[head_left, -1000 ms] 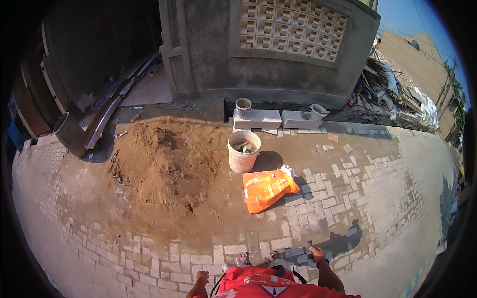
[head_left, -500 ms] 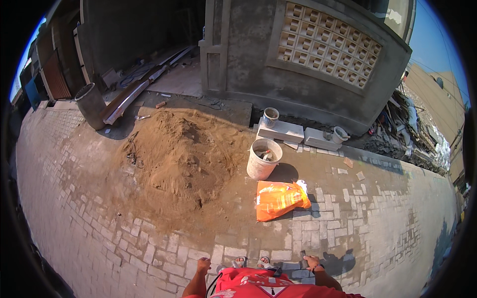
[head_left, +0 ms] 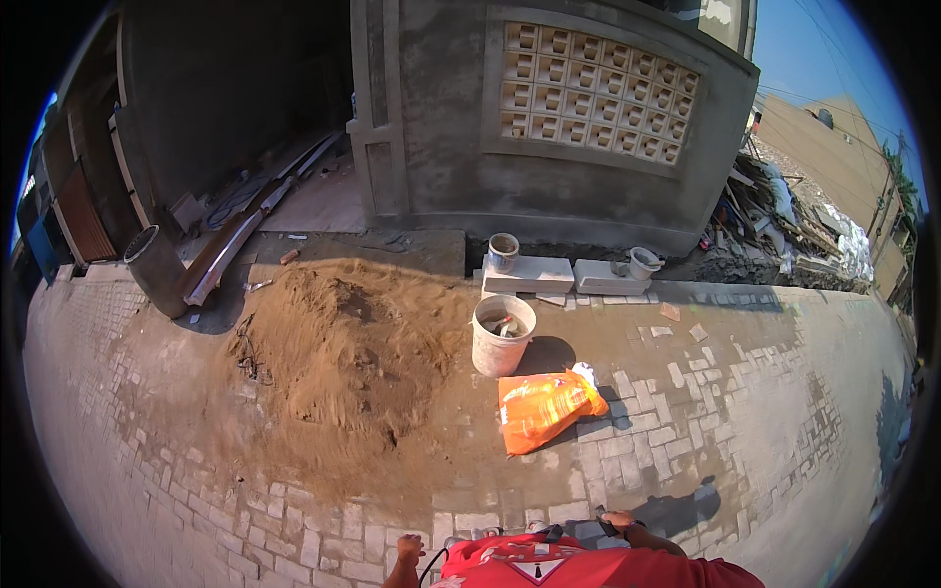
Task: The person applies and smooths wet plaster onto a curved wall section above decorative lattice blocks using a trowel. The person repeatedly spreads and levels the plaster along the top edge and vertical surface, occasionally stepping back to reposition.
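Observation:
My left hand [head_left: 410, 546] hangs low at the lower edge beside my red shirt, its fingers loosely curled, with nothing visible in them. On the other side, my right hand [head_left: 618, 519] is closed around a small dark object [head_left: 602, 514], too small to name. Ahead of me on the paving lies an orange plastic bag [head_left: 547, 410] with a whitish bunched end. Just behind it stands a large whitish bucket [head_left: 499, 351], with tools and some grey material inside. Neither hand touches the bag or the bucket.
A broad sand heap [head_left: 343, 353] spreads left of the bucket. Pale blocks [head_left: 529, 275] by the grey wall [head_left: 441, 127] bear a small bucket [head_left: 503, 253]; another small bucket [head_left: 644, 263] is farther right. A grey cylinder [head_left: 155, 271] and long planks [head_left: 227, 255] lie left; rubble [head_left: 774, 216] is piled right.
The view has turned slightly right and tilted up, so wall, buckets and sand sit farther left. Both hands appear lower in the picture, and my feet are mostly covered by the shirt.

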Action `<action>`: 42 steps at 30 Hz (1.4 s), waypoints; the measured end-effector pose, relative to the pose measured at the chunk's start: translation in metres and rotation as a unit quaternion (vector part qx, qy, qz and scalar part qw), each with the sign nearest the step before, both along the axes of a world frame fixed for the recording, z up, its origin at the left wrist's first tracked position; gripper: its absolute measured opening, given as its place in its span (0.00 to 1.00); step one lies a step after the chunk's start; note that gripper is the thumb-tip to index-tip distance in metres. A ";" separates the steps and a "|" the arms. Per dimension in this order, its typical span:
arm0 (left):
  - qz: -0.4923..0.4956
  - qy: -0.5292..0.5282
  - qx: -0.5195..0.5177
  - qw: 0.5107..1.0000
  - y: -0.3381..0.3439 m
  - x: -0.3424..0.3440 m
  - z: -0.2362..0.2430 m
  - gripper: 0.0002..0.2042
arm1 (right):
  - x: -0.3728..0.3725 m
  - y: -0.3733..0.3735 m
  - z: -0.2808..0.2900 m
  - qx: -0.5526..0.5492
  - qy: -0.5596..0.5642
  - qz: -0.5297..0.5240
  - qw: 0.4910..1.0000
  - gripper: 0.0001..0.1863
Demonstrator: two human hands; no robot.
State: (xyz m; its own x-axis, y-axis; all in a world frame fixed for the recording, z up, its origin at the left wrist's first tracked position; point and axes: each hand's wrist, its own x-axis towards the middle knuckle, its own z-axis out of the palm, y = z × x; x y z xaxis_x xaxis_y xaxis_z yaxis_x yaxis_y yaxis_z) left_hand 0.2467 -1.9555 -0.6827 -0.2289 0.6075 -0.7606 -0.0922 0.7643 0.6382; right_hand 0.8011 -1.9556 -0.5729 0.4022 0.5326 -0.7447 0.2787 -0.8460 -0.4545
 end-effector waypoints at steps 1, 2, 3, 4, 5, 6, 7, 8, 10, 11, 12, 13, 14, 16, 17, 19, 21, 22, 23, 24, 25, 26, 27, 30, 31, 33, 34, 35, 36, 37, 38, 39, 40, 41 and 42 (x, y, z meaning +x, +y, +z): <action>0.018 -0.007 -0.003 1.000 0.008 -0.001 0.001 0.12 | 0.003 -0.010 -0.009 -0.022 0.005 -0.027 0.999 0.23; 0.035 -0.015 -0.005 0.999 0.018 -0.002 0.002 0.13 | 0.007 -0.018 -0.020 0.001 -0.007 0.012 1.000 0.22; 0.055 -0.024 -0.006 0.998 0.027 -0.002 0.003 0.14 | 0.016 -0.024 -0.039 0.026 -0.021 0.052 0.998 0.22; 0.048 -0.049 0.005 0.998 0.029 -0.002 0.004 0.17 | 0.028 -0.031 -0.060 0.049 -0.038 0.094 0.994 0.21; 0.044 -0.050 0.004 0.998 0.030 -0.004 0.003 0.17 | 0.045 -0.040 -0.081 0.110 -0.123 0.213 0.963 0.21; 0.001 -0.027 0.008 1.000 0.021 0.004 -0.004 0.17 | 0.065 -0.051 -0.101 0.163 -0.205 0.329 0.907 0.20; -0.044 -0.002 0.015 0.999 0.024 0.009 -0.008 0.17 | 0.074 -0.058 -0.115 0.214 -0.280 0.434 0.829 0.20; -0.092 0.028 0.026 0.995 0.023 0.007 -0.013 0.17 | 0.070 -0.060 -0.126 0.205 -0.209 0.332 0.897 0.19; -0.185 0.087 0.046 0.978 0.019 0.006 -0.021 0.17 | 0.060 -0.063 -0.137 0.175 -0.057 0.113 0.976 0.17; -0.230 0.120 0.061 0.964 0.023 0.004 -0.026 0.17 | 0.048 -0.057 -0.132 0.178 -0.041 0.095 0.979 0.18; -0.276 0.158 0.082 0.945 0.036 -0.002 -0.029 0.17 | 0.029 -0.045 -0.118 0.189 -0.023 0.073 0.979 0.18; -0.317 0.187 0.100 0.924 0.044 -0.002 -0.033 0.17 | 0.019 -0.037 -0.104 0.194 -0.012 0.056 0.979 0.18; -0.357 0.216 0.117 0.901 0.047 -0.006 -0.032 0.17 | 0.013 -0.031 -0.097 0.184 0.021 0.006 0.983 0.17; -0.429 0.269 0.140 0.851 0.054 -0.012 -0.036 0.17 | 0.006 -0.024 -0.088 0.155 0.090 -0.086 0.980 0.18; -0.464 0.295 0.148 0.822 0.057 -0.017 -0.036 0.17 | 0.006 -0.025 -0.097 0.148 0.063 -0.064 0.985 0.19; -0.532 0.340 0.153 0.760 0.048 -0.025 -0.030 0.18 | 0.013 -0.040 -0.135 0.123 0.008 -0.015 0.992 0.25; -0.586 0.363 0.148 0.709 0.020 -0.020 -0.022 0.19 | 0.044 -0.058 -0.182 0.098 -0.032 0.065 0.993 0.25; -0.607 0.373 0.148 0.686 0.008 -0.013 -0.023 0.19 | 0.059 -0.059 -0.191 0.088 -0.055 0.111 0.988 0.26; -0.641 0.399 0.160 0.636 0.031 -0.022 -0.021 0.19 | 0.065 -0.077 -0.182 0.097 -0.049 0.096 0.989 0.26; -0.665 0.441 0.171 0.579 0.062 -0.035 -0.016 0.19 | 0.032 -0.053 -0.165 0.071 -0.117 0.210 0.968 0.26; -0.667 0.452 0.171 0.568 0.073 -0.043 -0.002 0.19 | 0.009 -0.043 -0.144 0.028 -0.189 0.325 0.926 0.25; -0.666 0.454 0.178 0.565 0.074 -0.043 0.002 0.19 | 0.005 -0.041 -0.129 0.030 -0.189 0.352 0.916 0.26; -0.667 0.451 0.184 0.565 0.068 -0.041 0.004 0.18 | 0.006 -0.044 -0.122 0.027 -0.191 0.380 0.905 0.26; -0.667 0.446 0.202 0.561 0.049 -0.037 0.012 0.16 | -0.006 -0.043 -0.107 0.056 -0.228 0.422 0.876 0.19; -0.667 0.439 0.206 0.566 0.036 -0.033 0.014 0.15 | -0.002 -0.045 -0.110 0.065 -0.248 0.434 0.864 0.16; -0.667 0.431 0.217 0.568 0.020 -0.028 0.018 0.14 | 0.000 -0.051 -0.117 0.097 -0.247 0.426 0.865 0.16; -0.669 0.429 0.223 0.565 0.018 -0.029 0.020 0.13 | -0.001 -0.053 -0.122 0.115 -0.246 0.418 0.867 0.17; -0.657 0.438 0.213 0.576 0.019 -0.029 0.019 0.14 | -0.003 -0.052 -0.128 0.101 -0.222 0.397 0.885 0.17; -0.646 0.447 0.204 0.584 0.023 -0.029 0.017 0.14 | -0.007 -0.052 -0.127 0.088 -0.198 0.371 0.903 0.17; -0.636 0.455 0.195 0.592 0.025 -0.030 0.015 0.15 | -0.011 -0.053 -0.127 0.075 -0.173 0.344 0.920 0.18; -0.640 0.449 0.203 0.589 0.024 -0.033 0.014 0.15 | -0.015 -0.053 -0.126 0.074 -0.173 0.329 0.926 0.18; -0.642 0.441 0.212 0.590 0.022 -0.030 0.017 0.15 | -0.014 -0.050 -0.124 0.073 -0.177 0.316 0.929 0.18; -0.644 0.434 0.221 0.590 0.023 -0.028 0.021 0.15 | -0.012 -0.048 -0.121 0.071 -0.180 0.303 0.933 0.19; -0.647 0.431 0.225 0.587 0.023 -0.029 0.026 0.15 | -0.011 -0.050 -0.119 0.088 -0.180 0.259 0.945 0.20; -0.648 0.431 0.226 0.586 0.027 -0.026 0.032 0.15 | -0.012 -0.048 -0.116 0.107 -0.179 0.215 0.954 0.21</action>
State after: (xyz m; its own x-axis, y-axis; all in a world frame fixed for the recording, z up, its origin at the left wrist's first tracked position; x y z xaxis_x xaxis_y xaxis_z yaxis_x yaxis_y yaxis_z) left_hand 0.2209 -1.9282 -0.6505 0.4677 0.7903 -0.3957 0.8836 -0.4301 0.1854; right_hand 0.7893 -2.0038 -0.6890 0.3200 0.8302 -0.4565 0.7496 -0.5165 -0.4139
